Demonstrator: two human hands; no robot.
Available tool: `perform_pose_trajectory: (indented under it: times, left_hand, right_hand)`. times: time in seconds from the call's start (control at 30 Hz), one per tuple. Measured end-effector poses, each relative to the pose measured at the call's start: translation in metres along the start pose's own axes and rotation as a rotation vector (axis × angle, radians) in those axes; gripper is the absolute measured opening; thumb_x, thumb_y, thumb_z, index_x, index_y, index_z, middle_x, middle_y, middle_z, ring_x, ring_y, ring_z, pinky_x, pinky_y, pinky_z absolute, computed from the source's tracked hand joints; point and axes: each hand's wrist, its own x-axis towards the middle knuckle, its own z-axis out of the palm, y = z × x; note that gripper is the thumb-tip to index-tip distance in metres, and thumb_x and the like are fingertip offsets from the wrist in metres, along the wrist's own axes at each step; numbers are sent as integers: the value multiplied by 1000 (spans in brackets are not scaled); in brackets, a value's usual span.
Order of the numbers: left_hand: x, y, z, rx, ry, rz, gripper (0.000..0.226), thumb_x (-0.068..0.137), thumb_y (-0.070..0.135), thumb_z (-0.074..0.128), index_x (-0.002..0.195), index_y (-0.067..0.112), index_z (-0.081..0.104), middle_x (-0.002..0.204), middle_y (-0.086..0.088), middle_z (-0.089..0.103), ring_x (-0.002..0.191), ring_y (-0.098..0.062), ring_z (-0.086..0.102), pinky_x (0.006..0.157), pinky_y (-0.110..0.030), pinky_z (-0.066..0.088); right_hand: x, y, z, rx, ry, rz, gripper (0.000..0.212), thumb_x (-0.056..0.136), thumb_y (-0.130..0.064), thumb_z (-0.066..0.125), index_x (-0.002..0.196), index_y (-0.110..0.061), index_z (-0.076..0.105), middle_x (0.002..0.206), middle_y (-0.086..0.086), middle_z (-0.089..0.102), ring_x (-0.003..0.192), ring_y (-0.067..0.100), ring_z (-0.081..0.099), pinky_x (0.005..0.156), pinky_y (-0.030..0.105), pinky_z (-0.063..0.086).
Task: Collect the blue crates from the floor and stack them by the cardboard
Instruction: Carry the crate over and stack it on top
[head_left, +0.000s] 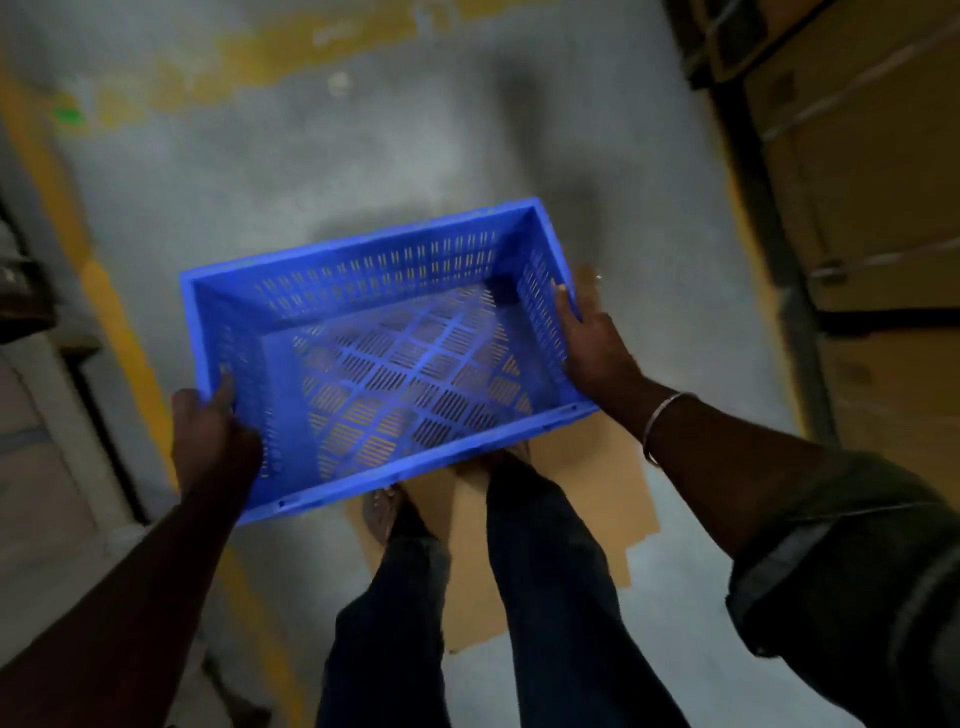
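Forearms nearest the lens, one coming in from each lower corner, rolled sleeve (852, 561) on the right one. Between them the person's legs (524, 582), feet planted on a flat sheet of cardboard (587, 483) on the floor. Just beyond the feet, and above that sheet, is the blue crate (384, 358): empty, slotted walls and base, carried off the floor, open side up, slightly tilted. Left hand (210, 436) grips the crate's left short wall near the near corner, thumb hooked over the rim, other fingers hidden outside. Right hand (592, 338) holds the right short wall, thumb over the rim inside, rest of the fingers wrapped outside; bangle (657, 421) on that wrist. Key relation: the crate's long axis runs left to right, straight across between the two hands, so each hand has one end and the load sits centred ahead of the body. Neither hand looks clearly nearer to the cardboard; the sheet lies directly under the crate's near long edge. My read: set-down is mostly a straight lower, no turn needed. Beyond the crate, grey floor (249, 171) with worn yellow paint. Right of the crate, farther out, strapped cardboard boxes (878, 171). No other crates in view.
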Motion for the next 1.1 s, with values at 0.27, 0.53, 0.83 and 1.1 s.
perform_pose_trajectory:
  times: [0.27, 0.53, 0.83, 1.1]
  left_hand:
    - [-45, 122, -116, 39, -4, 513, 61, 73, 9, 46, 134, 9, 55, 103, -25, 43, 83, -44, 53, 77, -50, 48]
    - [-162, 171, -161, 103, -129, 955, 72, 69, 15, 40, 139, 19, 53, 103, -13, 41, 86, -40, 56, 76, -47, 51]
    - [-346, 223, -103, 405, -345, 1473, 63, 76, 7, 47, 139, 7, 54, 120, -24, 47, 100, -44, 59, 81, -47, 52]
    - [-593, 253, -11, 532, -438, 1855, 71, 69, 15, 36, 137, 9, 56, 113, -21, 47, 87, -44, 59, 75, -45, 51]
  right_hand:
    - [-217, 38, -61, 27, 135, 392, 97, 77, -6, 48, 153, -9, -13, 159, 26, 10, 108, 54, 52, 80, 46, 49]
    - [-476, -28, -36, 335, 422, 835, 88, 71, 5, 48, 153, -11, 23, 160, 21, 13, 89, 51, 59, 88, 45, 48]
    - [-733, -126, 96, 624, 501, 1331, 92, 70, 3, 49, 155, -11, 17, 160, 17, 10, 97, 50, 56, 89, 44, 50]
    - [-919, -191, 201, 800, 561, 1702, 90, 70, -1, 53, 152, -11, 19, 156, 15, 16, 91, 47, 58, 79, 44, 53]
